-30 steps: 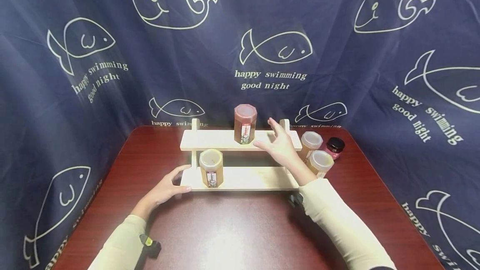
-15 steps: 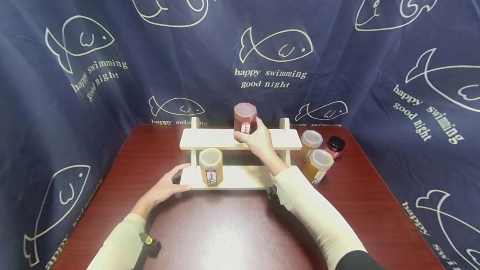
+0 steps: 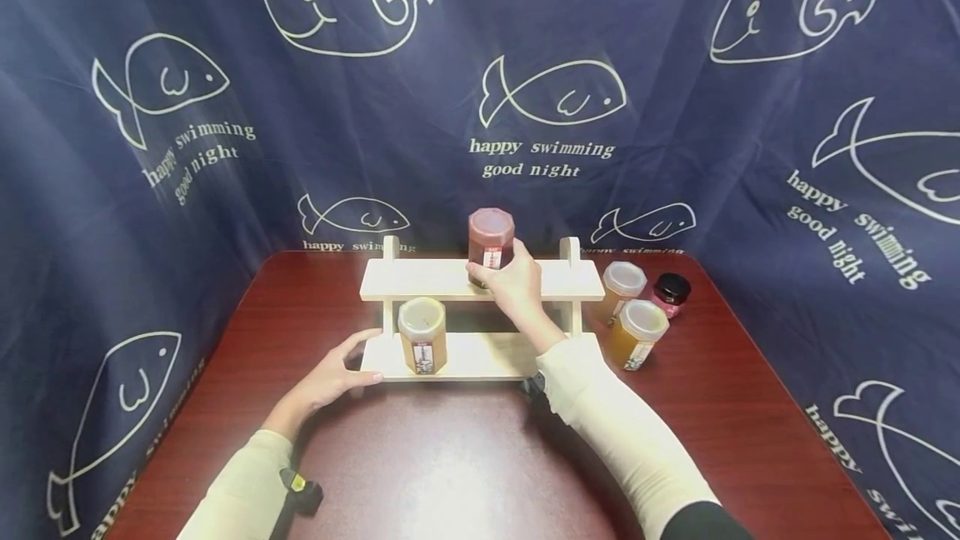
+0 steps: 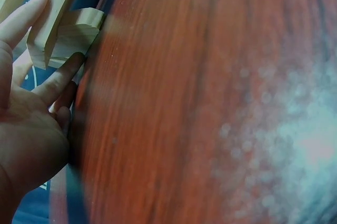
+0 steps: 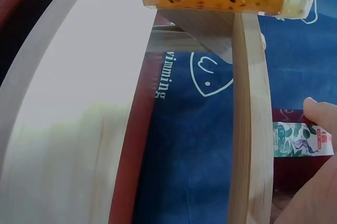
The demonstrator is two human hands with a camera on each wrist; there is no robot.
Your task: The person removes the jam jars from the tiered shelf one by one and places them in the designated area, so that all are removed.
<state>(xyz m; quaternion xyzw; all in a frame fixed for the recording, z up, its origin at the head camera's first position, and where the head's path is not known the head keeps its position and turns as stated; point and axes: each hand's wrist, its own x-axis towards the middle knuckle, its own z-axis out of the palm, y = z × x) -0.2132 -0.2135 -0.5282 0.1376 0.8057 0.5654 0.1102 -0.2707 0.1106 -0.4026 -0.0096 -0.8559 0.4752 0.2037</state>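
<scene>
A two-tier pale wooden shelf rack (image 3: 551,277) stands on the table. On its upper tier is an octagonal jar with dark red contents (image 3: 491,227); my right hand (image 3: 516,288) grips its lower part, thumb in front. The right wrist view shows that jar's floral label (image 5: 303,139) beside the thumb. My left hand (image 3: 330,377) holds the left end of the lower tier between thumb and fingers, as the left wrist view of the hand (image 4: 37,134) also shows. A similar jar with orange, seed-flecked contents (image 3: 423,344) stands upright at the lower tier's left.
Right of the rack stand two amber jars with pale lids, one nearer (image 3: 641,332) and one farther (image 3: 622,282). Beside them is a small pink jar with a black lid (image 3: 670,292). A dark blue patterned curtain (image 3: 442,123) hangs behind the red-brown table (image 3: 420,457).
My right hand has moved left from beside the red jar and taken hold of it. The jar stays in place on the upper tier. My left hand has not moved.
</scene>
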